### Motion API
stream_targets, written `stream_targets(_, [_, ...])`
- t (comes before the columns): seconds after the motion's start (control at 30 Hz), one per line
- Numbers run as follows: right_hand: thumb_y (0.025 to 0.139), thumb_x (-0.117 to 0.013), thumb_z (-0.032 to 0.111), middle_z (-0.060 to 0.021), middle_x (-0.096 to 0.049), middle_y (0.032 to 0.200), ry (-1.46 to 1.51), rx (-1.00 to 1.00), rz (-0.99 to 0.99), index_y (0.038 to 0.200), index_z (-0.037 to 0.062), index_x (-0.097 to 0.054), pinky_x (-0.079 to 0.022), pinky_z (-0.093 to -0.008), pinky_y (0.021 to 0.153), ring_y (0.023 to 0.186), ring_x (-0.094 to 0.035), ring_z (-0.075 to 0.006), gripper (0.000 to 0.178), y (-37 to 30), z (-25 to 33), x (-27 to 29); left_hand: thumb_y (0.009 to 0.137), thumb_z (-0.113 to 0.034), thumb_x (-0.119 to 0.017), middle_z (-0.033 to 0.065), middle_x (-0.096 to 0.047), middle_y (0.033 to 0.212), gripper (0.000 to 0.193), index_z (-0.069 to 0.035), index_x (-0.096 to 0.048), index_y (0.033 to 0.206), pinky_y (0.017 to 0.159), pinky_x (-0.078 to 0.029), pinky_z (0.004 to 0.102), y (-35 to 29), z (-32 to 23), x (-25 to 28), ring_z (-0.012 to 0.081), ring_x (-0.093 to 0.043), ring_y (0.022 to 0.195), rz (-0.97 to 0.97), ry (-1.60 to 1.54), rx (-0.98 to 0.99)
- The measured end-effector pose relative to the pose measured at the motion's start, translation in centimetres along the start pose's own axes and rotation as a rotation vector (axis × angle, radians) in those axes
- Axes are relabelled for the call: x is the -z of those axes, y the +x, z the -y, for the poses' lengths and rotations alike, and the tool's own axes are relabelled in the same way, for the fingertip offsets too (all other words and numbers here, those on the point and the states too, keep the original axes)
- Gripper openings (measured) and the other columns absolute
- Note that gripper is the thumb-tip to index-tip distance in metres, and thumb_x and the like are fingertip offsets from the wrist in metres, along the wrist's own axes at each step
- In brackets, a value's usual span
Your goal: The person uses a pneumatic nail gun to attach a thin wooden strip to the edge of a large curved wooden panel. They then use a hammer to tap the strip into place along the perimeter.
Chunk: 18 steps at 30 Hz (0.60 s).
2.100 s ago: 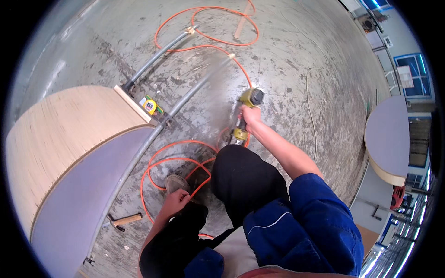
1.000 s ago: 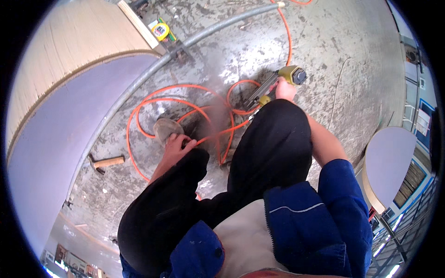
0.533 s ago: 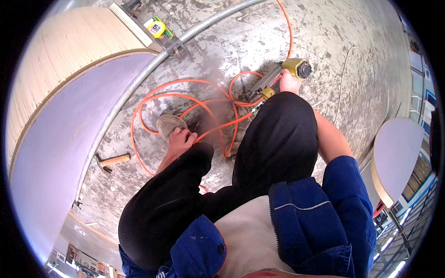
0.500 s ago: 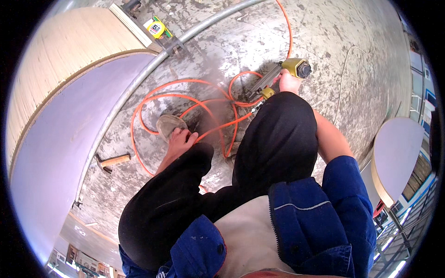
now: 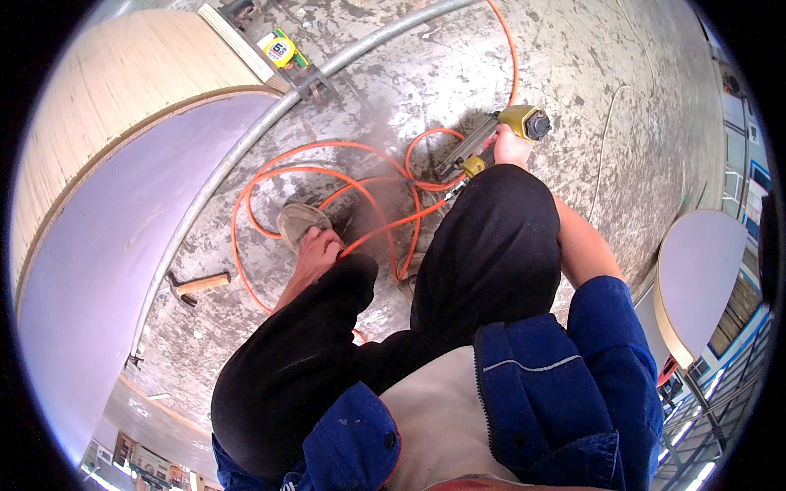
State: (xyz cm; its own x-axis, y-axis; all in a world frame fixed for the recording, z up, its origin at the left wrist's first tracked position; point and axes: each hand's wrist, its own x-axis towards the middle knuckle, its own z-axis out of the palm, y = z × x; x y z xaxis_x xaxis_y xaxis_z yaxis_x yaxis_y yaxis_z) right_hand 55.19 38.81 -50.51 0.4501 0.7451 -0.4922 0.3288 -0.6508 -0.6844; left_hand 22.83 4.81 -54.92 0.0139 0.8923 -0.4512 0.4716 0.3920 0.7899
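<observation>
My right hand (image 5: 512, 147) is closed round the grip of an olive-yellow nail gun (image 5: 517, 123) with a long grey magazine. The gun is held beyond my right knee, which hides part of my wrist. From the fitting at its handle an orange air hose (image 5: 391, 226) runs down to my left hand (image 5: 321, 248). That hand rests by my left shoe (image 5: 301, 222), fingers curled at the hose; the knee partly hides it. More of the hose lies in loose loops on the floor.
A claw hammer (image 5: 202, 284) lies to the left. Beyond it, a curved metal pipe (image 5: 214, 173) borders a large curved plywood panel (image 5: 139, 61) with a lilac face. A yellow tape measure (image 5: 280, 51) sits near the panel's far end. At right stands a rounded lilac board (image 5: 706, 266).
The fingers of my left hand have curled in further at the hose. My right hand and the nail gun have stayed nearly still.
</observation>
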Motion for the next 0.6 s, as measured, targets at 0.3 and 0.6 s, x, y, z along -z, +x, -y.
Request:
stream_targets(0.3, [0.089,-0.061,0.021,-0.0173,-0.069,0.066,0.002,0.003,-0.016,0.076,-0.0062,-0.064,-0.056,-0.0422,0.059,0.06,-0.072,-0.0261,0.03,0.2,-0.2,0.0,0.101,-0.047,-0.06,0.0139,-0.044,0.079,0.046,-0.003,-0.061,0.087,0.073,-0.037,0.0448,0.3,-2.1,0.3,0.0317,-0.046,0.084,-0.01,0.088,0.071])
stream_targets(0.6, [0.088,-0.059,0.019,-0.0167,-0.069,0.065,0.018,-0.01,-0.012,0.076,-0.0056,-0.064,-0.055,-0.0417,0.059,0.059,-0.071,-0.0262,0.028,-0.5,0.3,0.2,0.094,-0.056,-0.064,0.0178,-0.053,0.098,0.053,-0.003,-0.068,0.092,0.088,-0.044,0.0476,0.6,-4.1,1.3,0.0375,-0.056,0.102,0.093,0.076,0.265])
